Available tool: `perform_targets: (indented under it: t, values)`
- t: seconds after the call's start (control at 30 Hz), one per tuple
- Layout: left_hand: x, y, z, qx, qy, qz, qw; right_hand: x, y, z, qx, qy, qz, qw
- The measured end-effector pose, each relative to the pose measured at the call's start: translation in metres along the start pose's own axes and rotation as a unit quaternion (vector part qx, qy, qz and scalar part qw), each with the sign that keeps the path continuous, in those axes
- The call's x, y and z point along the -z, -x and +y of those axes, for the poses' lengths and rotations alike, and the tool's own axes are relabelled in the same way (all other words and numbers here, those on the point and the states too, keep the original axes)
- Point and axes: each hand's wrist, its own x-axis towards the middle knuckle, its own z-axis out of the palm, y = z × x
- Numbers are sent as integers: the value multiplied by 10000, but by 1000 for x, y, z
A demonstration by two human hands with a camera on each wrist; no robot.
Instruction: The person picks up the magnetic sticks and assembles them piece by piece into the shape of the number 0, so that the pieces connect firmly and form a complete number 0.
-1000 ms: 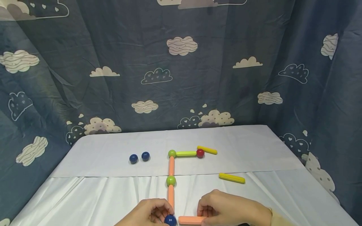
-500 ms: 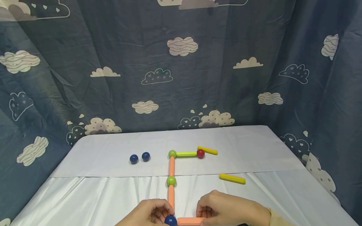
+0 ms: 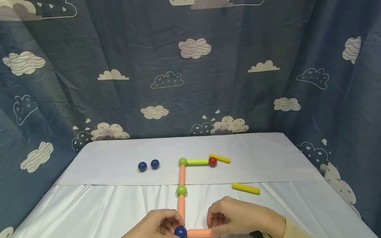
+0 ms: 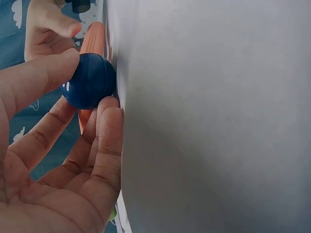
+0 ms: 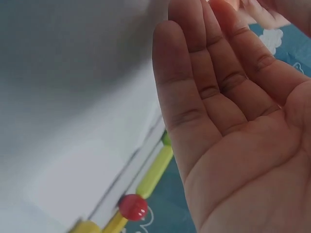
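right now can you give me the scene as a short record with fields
left hand: pinches the dark blue ball at the near end of the chain
right hand: holds the orange stick lying beside that ball
chain: orange sticks and green balls run away from the person, then a lime stick to a red ball
loose pieces: two blue balls, two yellow sticks
surface: white table

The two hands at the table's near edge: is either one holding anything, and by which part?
The left hand pinches the dark blue ball by its sides, thumb against fingers. The right hand grips the orange stick at its right end.
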Motion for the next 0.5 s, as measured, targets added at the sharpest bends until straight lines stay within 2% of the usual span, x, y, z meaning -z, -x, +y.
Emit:
perform_targets:
  t: [0.17,0.27,0.37,0.5]
  values:
    - [-1,-1,3,98,-26,69,9999,15,-6,-5,-74,5,160,9998]
    - [-1,-1,4,212,-43,94,9997,28,-15,-11,-93,214,285,9993]
    - [0,-1,3,299,-68,69,9995,40,-30,-16,4,379,328,9987]
    - [3,-1,-1,243,-90,-73,9996,52,-56,-23,185,671,385,9968]
